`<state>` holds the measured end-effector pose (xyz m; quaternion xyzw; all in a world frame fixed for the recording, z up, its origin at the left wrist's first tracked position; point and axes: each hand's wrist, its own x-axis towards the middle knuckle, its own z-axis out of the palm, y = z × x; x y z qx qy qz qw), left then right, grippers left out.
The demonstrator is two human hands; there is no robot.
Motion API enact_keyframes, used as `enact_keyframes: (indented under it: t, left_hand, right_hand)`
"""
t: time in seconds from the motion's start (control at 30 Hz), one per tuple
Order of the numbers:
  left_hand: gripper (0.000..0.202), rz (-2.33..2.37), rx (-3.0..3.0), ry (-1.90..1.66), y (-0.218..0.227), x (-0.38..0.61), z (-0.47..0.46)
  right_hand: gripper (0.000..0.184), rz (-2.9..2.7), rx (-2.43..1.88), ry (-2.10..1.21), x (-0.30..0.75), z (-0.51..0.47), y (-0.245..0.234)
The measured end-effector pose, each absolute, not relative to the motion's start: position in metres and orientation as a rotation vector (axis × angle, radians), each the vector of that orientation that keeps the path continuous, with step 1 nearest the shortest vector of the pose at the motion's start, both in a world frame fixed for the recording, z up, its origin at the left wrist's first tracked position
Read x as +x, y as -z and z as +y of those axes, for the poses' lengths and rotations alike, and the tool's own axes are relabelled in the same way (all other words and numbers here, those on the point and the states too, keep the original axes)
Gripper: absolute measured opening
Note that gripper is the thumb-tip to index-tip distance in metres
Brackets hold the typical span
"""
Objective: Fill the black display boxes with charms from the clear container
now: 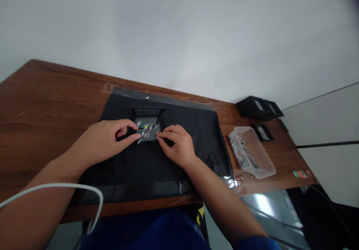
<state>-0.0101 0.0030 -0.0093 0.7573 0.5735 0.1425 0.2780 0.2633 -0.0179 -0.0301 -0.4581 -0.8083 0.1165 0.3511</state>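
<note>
Black box (150,112) lies between left fingers (129,140) and right fingers (166,135).

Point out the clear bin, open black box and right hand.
Clear bin (259,149): head view, bare inside.
Open black box (148,112): head view, raised lid.
Right hand (180,144): head view, back of hand.

The table (56,104) shows a smooth wood grain with a faint sheen; the black sheet (185,117) looks matt, with a shiny plastic strip (134,191) along its near edge. The tub (262,153) seems cloudy clear plastic, the small box (148,113) smooth dark plastic, its little pieces (146,127) glossy.
</note>
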Motion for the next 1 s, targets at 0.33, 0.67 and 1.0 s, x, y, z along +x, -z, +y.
enact_keyframes:
  t: [0.33, 0.67, 1.0]
  left_hand:
    - [0.044, 1.556, 2.056, -0.348, 0.010, -0.012, 0.000]
    - [0.044, 1.529, 2.061, -0.366, 0.009, -0.009, -0.002]
    - [0.043, 1.534, 2.059, -0.359, 0.007, -0.009, -0.002]
  right_hand:
    - [0.012, -2.011, -1.384, -0.445, 0.262, -0.016, 0.028]
    - [0.018, -2.099, -1.373, -0.429, 0.260, -0.017, 0.024]
    - [0.005, -2.095, -1.407, -0.510, 0.259, -0.014, 0.019]
